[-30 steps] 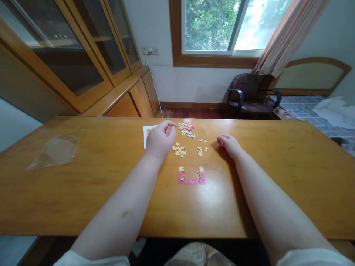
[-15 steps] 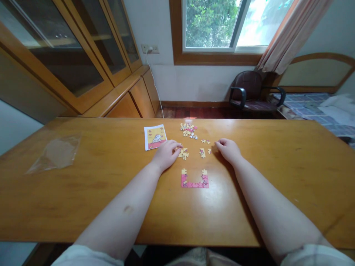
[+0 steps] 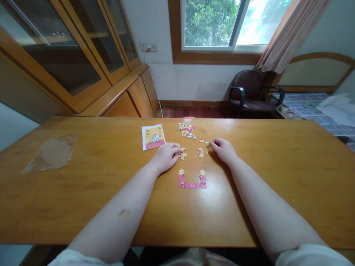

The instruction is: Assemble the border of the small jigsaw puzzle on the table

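Note:
My left hand (image 3: pixel 166 157) rests beside a small cluster of yellow puzzle pieces (image 3: pixel 182 156), its fingers stretched over the cluster's edge. On the right, my right hand (image 3: pixel 224 149) has its fingers curled together at the tips, near a pair of joined yellow pieces (image 3: pixel 203 141) and a single loose puzzle piece (image 3: pixel 208 151). Whatever those fingertips may hold is too small to see. Between the hands lies a joined yellow puzzle section (image 3: pixel 200 152). Closer to me sits a U-shaped puzzle border (image 3: pixel 192 185), pink along the bottom with yellow upper ends.
A heap of mixed puzzle pieces (image 3: pixel 186 129) lies toward the table's far edge. Left of it is a picture card (image 3: pixel 153 137) with a white animal on yellow and pink. A clear plastic bag (image 3: pixel 52 153) lies flat at the left of the wooden table (image 3: pixel 97 177).
My right hand has moved left, closer to the loose pieces. My left fingers have come down farther over the yellow cluster. The view has shifted slightly.

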Available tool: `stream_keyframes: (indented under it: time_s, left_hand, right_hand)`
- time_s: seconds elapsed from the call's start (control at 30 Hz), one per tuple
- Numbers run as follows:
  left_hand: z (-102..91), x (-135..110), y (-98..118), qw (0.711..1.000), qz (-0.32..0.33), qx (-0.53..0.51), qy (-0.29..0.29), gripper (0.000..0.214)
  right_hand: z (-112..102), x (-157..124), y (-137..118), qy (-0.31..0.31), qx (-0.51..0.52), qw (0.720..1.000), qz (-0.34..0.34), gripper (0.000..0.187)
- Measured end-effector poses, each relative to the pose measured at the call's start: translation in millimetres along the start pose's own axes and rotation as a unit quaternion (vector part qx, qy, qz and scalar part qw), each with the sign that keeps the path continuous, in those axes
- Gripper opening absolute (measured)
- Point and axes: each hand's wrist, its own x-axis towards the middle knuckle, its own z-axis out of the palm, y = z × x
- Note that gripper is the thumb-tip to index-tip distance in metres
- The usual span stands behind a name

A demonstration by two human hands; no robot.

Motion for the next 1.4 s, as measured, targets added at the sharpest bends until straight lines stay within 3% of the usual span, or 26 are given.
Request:
stream_keyframes:
  time_s: [0.5, 0.77, 1.17, 1.4]
  left_hand:
    - [-5.6, 1.1, 1.1, 0.998, -0.037, 0.047, -0.017, 0.025]
    - [-11.0, -1.6, -3.8, 0.994, -0.082, 0.076, 0.016, 0.027]
    - [-11.6, -1.9, -6.8, 0.988, -0.126, 0.093, -0.020, 0.032]
    - [-11.2, -3.6, -5.4, 0.988, -0.108, 0.102, -0.035, 0.030]
  right_hand:
    - [1.1, 1.1, -2.0, -0.014, -0.055, 0.998, -0.001, 0.030]
    - [0.6, 0.1, -3.9, -0.018, -0.057, 0.998, 0.005, 0.031]
    - [-0.1, -0.7, -5.9, -0.024, -0.066, 0.998, 0.009, 0.033]
    - [0.8, 0.1, -4.4, -0.025, -0.063, 0.998, 0.007, 0.033]
